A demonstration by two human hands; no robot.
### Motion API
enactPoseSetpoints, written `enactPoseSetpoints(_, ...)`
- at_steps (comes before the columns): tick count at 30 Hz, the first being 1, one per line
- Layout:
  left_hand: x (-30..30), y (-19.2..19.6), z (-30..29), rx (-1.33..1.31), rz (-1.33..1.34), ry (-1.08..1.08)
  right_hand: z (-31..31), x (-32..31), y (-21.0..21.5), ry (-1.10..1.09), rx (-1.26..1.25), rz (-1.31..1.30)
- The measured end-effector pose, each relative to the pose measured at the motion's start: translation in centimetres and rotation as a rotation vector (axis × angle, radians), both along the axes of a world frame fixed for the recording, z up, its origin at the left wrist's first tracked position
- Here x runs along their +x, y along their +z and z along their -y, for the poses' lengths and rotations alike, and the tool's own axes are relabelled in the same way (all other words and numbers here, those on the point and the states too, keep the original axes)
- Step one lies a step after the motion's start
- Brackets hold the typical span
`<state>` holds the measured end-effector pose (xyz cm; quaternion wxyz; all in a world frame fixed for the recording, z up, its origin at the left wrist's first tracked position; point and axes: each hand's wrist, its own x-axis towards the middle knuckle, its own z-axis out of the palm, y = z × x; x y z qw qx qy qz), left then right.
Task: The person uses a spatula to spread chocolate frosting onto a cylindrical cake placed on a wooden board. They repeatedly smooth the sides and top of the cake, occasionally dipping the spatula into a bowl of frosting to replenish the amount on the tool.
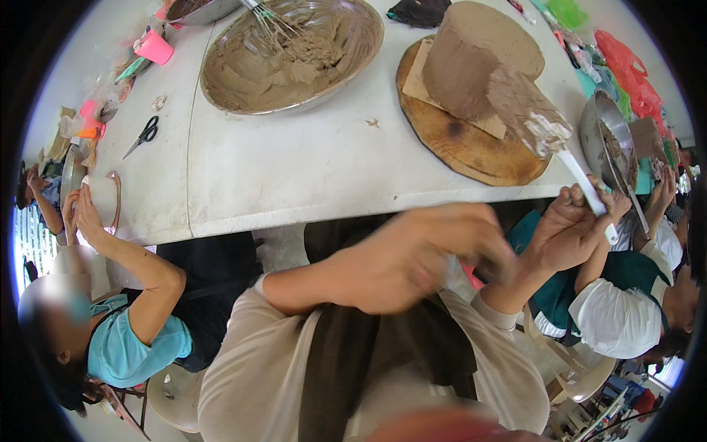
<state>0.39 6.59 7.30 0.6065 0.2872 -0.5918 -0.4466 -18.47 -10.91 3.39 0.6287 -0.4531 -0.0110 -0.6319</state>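
Left of the white table [272, 162], a slatted window [38, 239] glows.

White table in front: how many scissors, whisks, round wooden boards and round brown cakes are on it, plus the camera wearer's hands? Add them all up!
Scissors: 1 pair
Whisk: 1
Round wooden board: 1
Round brown cake: 1
Left hand plus right hand: 2
Total: 6

Looks like a shared cake-decorating room: long white table [294, 162], metal bowl [364, 40] of brown cream [294, 74] with whisk [278, 22], coated round cake [460, 70] on wooden board [508, 166], co-workers left [136, 339] and right [618, 317].
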Motion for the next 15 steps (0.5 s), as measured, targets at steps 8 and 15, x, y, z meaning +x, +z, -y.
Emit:
enactPoseSetpoints(8, 8.1, -5.6, -4.4, 0.474, -0.505, 0.594, -4.8, 9.8, 0.5, -0.151, -0.604, -0.373)
enactPoseSetpoints(15, 7.5, -4.9, -3.0, 0.315, -0.816, 0.322, -6.2, 14.5, 0.7, -0.273, -0.899, -0.573)
